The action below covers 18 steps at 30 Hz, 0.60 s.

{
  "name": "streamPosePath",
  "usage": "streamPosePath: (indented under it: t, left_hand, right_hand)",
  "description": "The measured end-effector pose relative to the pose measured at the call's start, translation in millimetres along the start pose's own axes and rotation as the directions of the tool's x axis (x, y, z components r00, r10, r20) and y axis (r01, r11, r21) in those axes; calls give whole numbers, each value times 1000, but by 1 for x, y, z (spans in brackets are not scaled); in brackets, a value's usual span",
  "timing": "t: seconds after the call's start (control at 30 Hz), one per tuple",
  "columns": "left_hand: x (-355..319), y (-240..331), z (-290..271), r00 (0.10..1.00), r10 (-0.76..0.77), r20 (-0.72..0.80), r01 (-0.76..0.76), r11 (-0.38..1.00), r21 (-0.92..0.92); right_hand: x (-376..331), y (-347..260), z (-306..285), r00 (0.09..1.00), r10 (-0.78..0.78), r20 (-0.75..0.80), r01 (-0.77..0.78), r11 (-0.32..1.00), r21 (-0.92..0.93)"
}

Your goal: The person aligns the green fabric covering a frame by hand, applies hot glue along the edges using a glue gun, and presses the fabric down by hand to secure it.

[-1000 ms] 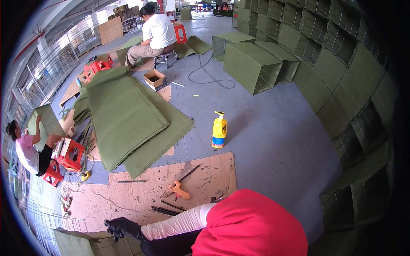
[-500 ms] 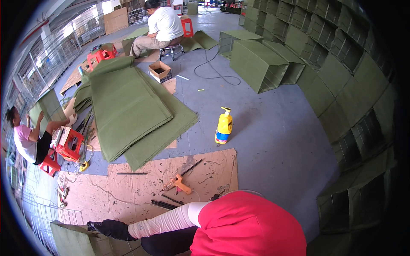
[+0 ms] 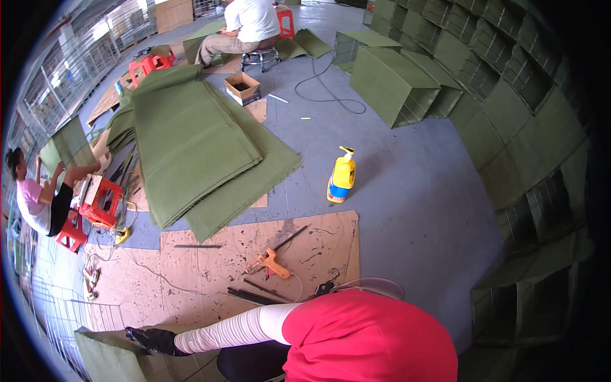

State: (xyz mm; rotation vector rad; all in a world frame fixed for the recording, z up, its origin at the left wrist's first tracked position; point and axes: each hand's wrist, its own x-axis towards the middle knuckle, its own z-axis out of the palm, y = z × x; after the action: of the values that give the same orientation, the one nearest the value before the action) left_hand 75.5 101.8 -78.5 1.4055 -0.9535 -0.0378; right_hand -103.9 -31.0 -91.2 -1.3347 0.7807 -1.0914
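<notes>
My right hand (image 3: 153,340), in a black glove with a pale sleeve cover above it, reaches across to the lower left. Its fingers are closed at the upper edge of a green fabric box (image 3: 105,356), whose inside shows thin grid lines. The lower frame edge cuts off most of this box. My left hand is out of view. Beyond my forearm an orange glue gun (image 3: 273,264) lies on a stained cardboard sheet (image 3: 331,242), a dark stick in its back end. Several dark sticks (image 3: 254,296) lie close to my sleeve.
A yellow pump bottle (image 3: 342,178) stands on the grey floor. Green sheets (image 3: 197,153) are piled at left; green boxes (image 3: 394,83) stand at right beside a tall stack (image 3: 509,121). Two people sit working, one at far left (image 3: 35,200), another at the back (image 3: 251,25).
The view has tilted slightly, so the floor items sit higher in the picture. My right hand stays at the green box's edge, shifted slightly left.
</notes>
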Motion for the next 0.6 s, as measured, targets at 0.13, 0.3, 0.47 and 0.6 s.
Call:
streamPosePath:
  t: [0.13,0.3,0.47,0.6]
  left_hand:
    - [-11,-10,49,995,-20,100,29,996,-90]
    - [-20,-22,83,989,-36,144,61,982,-179]
    - [-56,87,129,984,-80,159,120,960,-255]
    - [-47,115,180,985,-89,149,126,956,-265]
  right_hand:
    - [6,23,-20,987,155,-46,-142,968,205]
    - [11,86,-6,970,-214,-115,242,883,401]
    - [16,109,4,932,-189,309,-140,-975,-175]
    - [6,138,25,752,-574,326,-419,-797,-435]
